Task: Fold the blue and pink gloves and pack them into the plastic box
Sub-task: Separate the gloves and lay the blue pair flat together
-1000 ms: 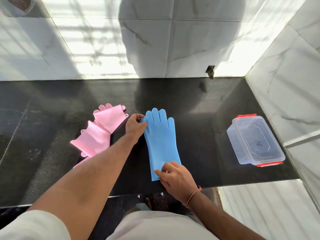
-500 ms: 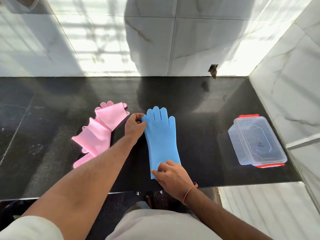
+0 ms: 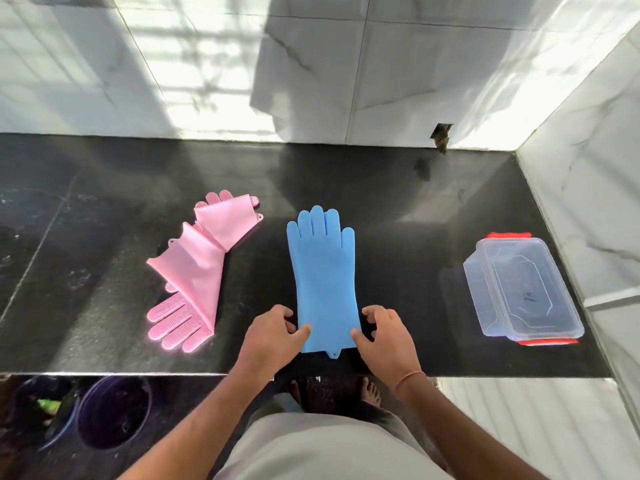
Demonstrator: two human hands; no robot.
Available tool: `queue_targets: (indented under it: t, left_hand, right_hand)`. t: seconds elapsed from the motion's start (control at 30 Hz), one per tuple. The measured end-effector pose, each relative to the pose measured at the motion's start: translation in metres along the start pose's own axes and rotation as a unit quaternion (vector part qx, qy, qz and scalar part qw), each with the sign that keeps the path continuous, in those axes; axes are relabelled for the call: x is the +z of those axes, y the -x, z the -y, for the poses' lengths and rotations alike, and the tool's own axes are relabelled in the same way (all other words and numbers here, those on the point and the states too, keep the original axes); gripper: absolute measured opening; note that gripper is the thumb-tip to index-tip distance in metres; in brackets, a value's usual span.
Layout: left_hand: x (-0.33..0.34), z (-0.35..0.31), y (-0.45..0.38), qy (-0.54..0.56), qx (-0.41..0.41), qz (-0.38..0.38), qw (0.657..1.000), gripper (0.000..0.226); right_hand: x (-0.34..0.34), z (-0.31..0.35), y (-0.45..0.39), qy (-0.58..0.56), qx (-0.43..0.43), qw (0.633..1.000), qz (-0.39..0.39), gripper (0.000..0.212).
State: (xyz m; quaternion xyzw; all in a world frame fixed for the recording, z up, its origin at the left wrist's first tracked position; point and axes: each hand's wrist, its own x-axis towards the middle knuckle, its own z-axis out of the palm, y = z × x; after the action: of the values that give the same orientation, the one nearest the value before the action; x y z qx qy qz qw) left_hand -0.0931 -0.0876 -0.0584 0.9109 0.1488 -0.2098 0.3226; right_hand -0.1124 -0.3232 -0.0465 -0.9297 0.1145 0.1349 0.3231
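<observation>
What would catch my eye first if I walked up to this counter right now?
Probably the blue glove, lying flat in the middle of the black counter with its fingers pointing toward the wall; the left hand and right hand pinch its cuff at either side. To its left lie the pink gloves, loosely overlapping. At the far right sits a clear plastic box with red clips, its lid on.

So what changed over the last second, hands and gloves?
The left hand left the blue glove fingertips and came down to its cuff; both hands, right hand included, now pinch the cuff corners. The glove stays flat; pink gloves and plastic box unmoved.
</observation>
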Motion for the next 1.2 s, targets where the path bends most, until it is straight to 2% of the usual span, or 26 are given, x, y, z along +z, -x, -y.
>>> queue_targets:
  t: [0.17,0.3,0.47,0.57,0.67,0.73,0.83,0.93,1.0,1.07,1.13,1.2]
  left_hand:
    - [0.010,-0.012,0.020,-0.005,-0.016,-0.001,1.000,0.026]
    - [0.006,-0.010,0.022,0.015,-0.028,-0.003,0.999,0.022]
    - [0.004,-0.009,0.031,0.067,-0.070,0.042,0.994,0.008]
    - [0.005,-0.006,0.040,0.154,-0.099,0.083,0.980,0.007]
    - [0.011,0.002,0.050,0.226,-0.130,0.091,0.961,0.014]
    - [0.014,0.005,0.057,0.285,-0.153,0.103,0.941,0.015]
    - [0.015,0.003,0.069,0.387,-0.182,0.141,0.893,0.017]
    - [0.015,0.003,0.077,0.463,-0.198,0.167,0.848,0.022]
    - [0.013,0.000,0.081,0.497,-0.207,0.182,0.823,0.024]
    - [0.011,-0.006,0.084,0.541,-0.217,0.193,0.789,0.027]
    - [0.009,-0.012,0.086,0.588,-0.227,0.200,0.750,0.029]
    - [0.007,-0.015,0.088,0.627,-0.237,0.204,0.714,0.031]
  right_hand:
    - [0.000,0.001,-0.008,-0.097,0.087,0.990,0.046,0.042]
    - [-0.003,-0.001,-0.015,-0.115,0.102,0.985,0.084,0.041]
    - [-0.006,-0.002,-0.011,-0.160,0.117,0.972,0.124,0.042]
    - [-0.008,-0.005,0.000,-0.203,0.097,0.962,0.152,0.047]
    - [-0.011,-0.017,0.013,-0.185,0.015,0.971,0.154,0.049]
    - [-0.012,-0.027,0.018,-0.160,-0.051,0.975,0.147,0.045]
    - [-0.013,-0.042,0.023,-0.137,-0.135,0.971,0.143,0.041]
    - [-0.017,-0.053,0.021,0.010,-0.240,0.966,0.096,0.044]
    - [-0.021,-0.056,0.015,0.107,-0.330,0.937,0.045,0.046]
    - [-0.026,-0.054,0.008,0.133,-0.366,0.920,0.050,0.063]
    - [-0.027,-0.051,0.000,0.155,-0.381,0.907,0.087,0.081]
    - [-0.024,-0.046,-0.004,0.182,-0.381,0.901,0.101,0.086]
